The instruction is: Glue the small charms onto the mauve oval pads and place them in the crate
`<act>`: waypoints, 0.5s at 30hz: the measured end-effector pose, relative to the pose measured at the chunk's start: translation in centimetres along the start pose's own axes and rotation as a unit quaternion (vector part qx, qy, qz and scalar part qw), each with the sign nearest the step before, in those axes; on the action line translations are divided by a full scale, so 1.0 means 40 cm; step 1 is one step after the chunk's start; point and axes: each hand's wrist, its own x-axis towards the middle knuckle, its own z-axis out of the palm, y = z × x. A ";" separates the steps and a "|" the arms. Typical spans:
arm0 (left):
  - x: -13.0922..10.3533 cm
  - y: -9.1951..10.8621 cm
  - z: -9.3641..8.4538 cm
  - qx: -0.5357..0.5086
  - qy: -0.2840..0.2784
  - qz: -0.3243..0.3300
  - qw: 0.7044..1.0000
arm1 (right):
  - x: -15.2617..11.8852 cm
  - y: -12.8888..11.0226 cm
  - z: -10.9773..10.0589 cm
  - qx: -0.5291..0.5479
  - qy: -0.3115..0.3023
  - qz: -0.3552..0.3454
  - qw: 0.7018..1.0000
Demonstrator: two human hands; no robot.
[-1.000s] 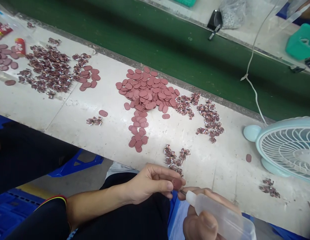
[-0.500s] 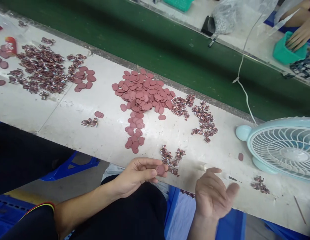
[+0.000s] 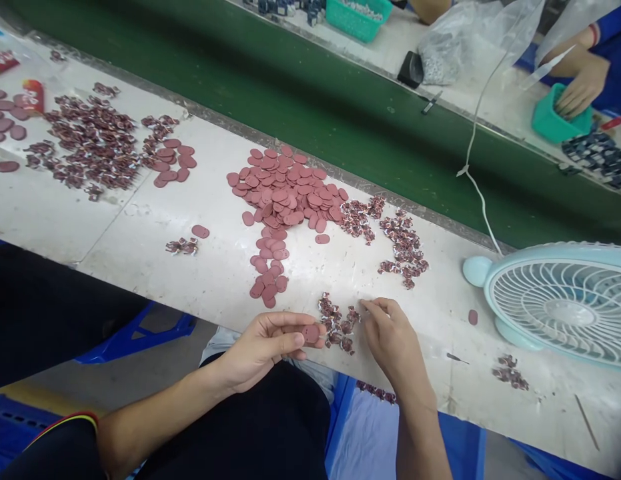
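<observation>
My left hand (image 3: 270,347) is closed on a flat reddish-brown oval disc (image 3: 311,334) with tiny holes, held just over the near table edge. To its right lies a small group of brown figure-like pieces (image 3: 335,323) with white bits. At the right side of that group is my right hand (image 3: 390,337), thumb and finger drawn together near one piece. Whether anything is pinched there is too small to make out. Beyond my hands, a large heap of the same oval discs (image 3: 285,187) trails toward me in a narrow strip (image 3: 269,267).
More brown pieces lie at the far right (image 3: 405,243) and left (image 3: 95,143). A light-blue fan (image 3: 565,307) stands right, near a small dark tool (image 3: 457,359). Across the green belt (image 3: 290,80), another person's hand (image 3: 583,83) reaches into a green basket (image 3: 553,123).
My right hand has moved left from beside the figure pieces to their right edge, and its spread fingers have come together. My left hand keeps hold of the disc. The view has shifted slightly.
</observation>
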 end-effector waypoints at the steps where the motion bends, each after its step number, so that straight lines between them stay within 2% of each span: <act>1: 0.000 0.000 -0.001 -0.002 0.002 0.000 1.000 | -0.005 0.002 -0.005 -0.007 0.004 0.003 1.000; 5: 0.003 -0.003 -0.003 -0.001 0.006 -0.004 1.000 | -0.013 -0.005 -0.015 -0.028 0.003 0.030 0.999; 11: 0.010 -0.005 0.004 0.003 -0.007 -0.005 1.000 | 0.017 -0.018 -0.011 -0.027 0.007 0.099 0.995; 13: 0.009 -0.006 0.008 0.001 -0.017 0.006 1.000 | 0.010 -0.037 -0.025 -0.022 0.031 0.131 0.991; 15: 0.007 -0.011 0.011 -0.003 -0.025 0.015 1.000 | -0.017 -0.078 -0.045 0.039 0.052 0.155 0.986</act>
